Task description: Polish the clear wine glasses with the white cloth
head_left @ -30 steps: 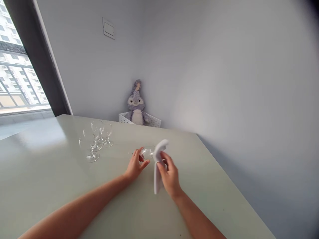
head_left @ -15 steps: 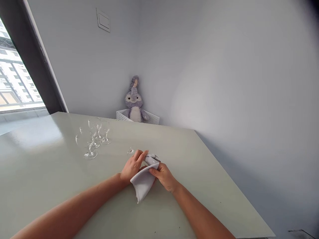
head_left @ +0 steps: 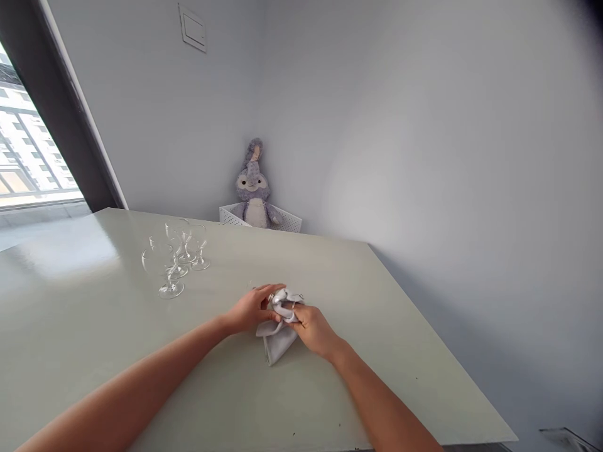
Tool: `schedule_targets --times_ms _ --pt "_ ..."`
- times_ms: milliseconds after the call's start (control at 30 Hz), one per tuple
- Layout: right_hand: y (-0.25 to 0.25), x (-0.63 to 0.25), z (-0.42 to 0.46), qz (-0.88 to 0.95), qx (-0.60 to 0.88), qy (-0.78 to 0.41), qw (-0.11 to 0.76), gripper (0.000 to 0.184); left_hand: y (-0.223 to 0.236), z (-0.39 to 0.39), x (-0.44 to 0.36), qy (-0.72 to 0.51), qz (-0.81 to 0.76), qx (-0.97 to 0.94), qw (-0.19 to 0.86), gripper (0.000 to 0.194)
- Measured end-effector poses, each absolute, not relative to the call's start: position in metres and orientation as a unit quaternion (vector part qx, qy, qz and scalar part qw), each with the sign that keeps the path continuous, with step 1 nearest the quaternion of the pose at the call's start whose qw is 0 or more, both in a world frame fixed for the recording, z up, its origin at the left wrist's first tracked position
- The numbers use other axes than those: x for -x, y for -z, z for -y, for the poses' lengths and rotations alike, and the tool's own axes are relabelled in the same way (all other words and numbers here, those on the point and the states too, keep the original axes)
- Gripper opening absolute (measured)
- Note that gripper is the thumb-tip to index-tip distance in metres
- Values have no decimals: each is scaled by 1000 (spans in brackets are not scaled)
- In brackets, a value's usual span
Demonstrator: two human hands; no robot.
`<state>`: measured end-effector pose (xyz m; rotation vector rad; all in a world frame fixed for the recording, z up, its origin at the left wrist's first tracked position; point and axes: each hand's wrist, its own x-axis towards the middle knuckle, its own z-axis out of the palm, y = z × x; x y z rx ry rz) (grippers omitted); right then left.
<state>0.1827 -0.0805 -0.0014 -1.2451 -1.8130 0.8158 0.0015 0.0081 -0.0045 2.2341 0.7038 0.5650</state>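
My left hand [head_left: 249, 309] is wrapped round a clear stemmed glass [head_left: 251, 285] that lies on its side just above the table. Only a faint bit of its foot shows beyond the fingers, and the bowl is mostly covered. My right hand [head_left: 315, 328] grips a light grey cloth [head_left: 281, 345], with its fingers pushed into the bunched part at the mouth of the glass. One folded corner of the cloth hangs down toward me between the wrists. The right fingertips are hidden in the fabric.
Several clear stemmed glasses [head_left: 170, 289] stand upright in a group on the left of the pale, glossy table [head_left: 226, 402]. Behind the table's far edge, a purple plush toy [head_left: 255, 188] sits in a white perforated basket [head_left: 292, 223]. Walls rise behind and to the right.
My right hand has turned and pushed deeper into the cloth, which is now more bunched. Its loose end has drawn up, and my left thumb has come forward onto the cloth side.
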Motion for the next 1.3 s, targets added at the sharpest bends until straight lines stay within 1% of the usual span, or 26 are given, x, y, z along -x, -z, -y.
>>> schedule_targets --times_ms 67,100,133,200,267,333,367,433,500,567,600,667,733,767,867,933,1000,1033,1100,1133,1200,1267,1300 --pt "1 -186 82 772 486 -209 353 20 -4 -7 1 -175 -228 -837 466 57" --pt "1 -187 81 783 483 -174 350 21 -8 -6 2 -166 -219 -827 490 58" --pt "2 -188 81 783 484 -155 358 22 -11 -3 2 -177 -223 -823 492 59" --pt "5 -188 79 749 497 -172 402 19 -13 3 0 -266 -258 -818 440 58" --pt "6 -189 76 658 526 -244 481 17 -11 11 -4 -401 -301 -786 362 47" --pt "4 -190 74 526 524 -344 575 21 -8 17 -8 -500 -350 -720 331 34" --pt "3 -190 73 462 504 -395 614 24 -6 18 -10 -514 -375 -688 350 31" --pt "-1 -187 72 373 436 -495 652 31 -4 17 -12 -498 -391 -633 445 32" --pt "-3 -181 73 338 376 -579 639 35 -4 14 -13 -466 -337 -586 572 39" --pt "-2 -171 75 324 352 -642 600 35 -3 11 -14 -440 -262 -539 669 44" --pt "0 -167 76 322 351 -662 579 35 -2 10 -13 -427 -240 -521 700 43" --pt "6 -159 79 340 366 -666 554 36 0 9 -13 -402 -231 -494 735 34" --pt "11 -156 82 410 407 -609 543 35 3 9 -13 -391 -238 -469 755 26" --pt "13 -156 84 466 435 -552 537 34 4 9 -13 -386 -238 -458 765 26" --pt "15 -160 87 648 496 -314 485 29 3 10 -14 -357 -235 -432 794 29" --pt "13 -162 90 728 498 -192 429 28 1 12 -14 -335 -246 -423 805 31" --pt "11 -163 91 759 494 -148 398 27 -2 14 -15 -320 -267 -429 801 35" --pt "10 -162 92 754 497 -151 402 27 -5 15 -15 -324 -272 -435 795 37" --pt "7 -160 92 701 514 -204 450 26 -9 19 -15 -346 -259 -443 785 37" --pt "6 -159 92 657 520 -251 484 27 -12 20 -15 -358 -243 -446 784 36" --pt "4 -158 90 559 509 -362 546 30 -14 21 -15 -363 -215 -455 784 40" --pt "2 -157 89 488 470 -451 580 34 -13 20 -14 -349 -209 -474 781 43" --pt "1 -157 89 472 454 -478 586 34 -12 18 -13 -347 -214 -483 775 42"
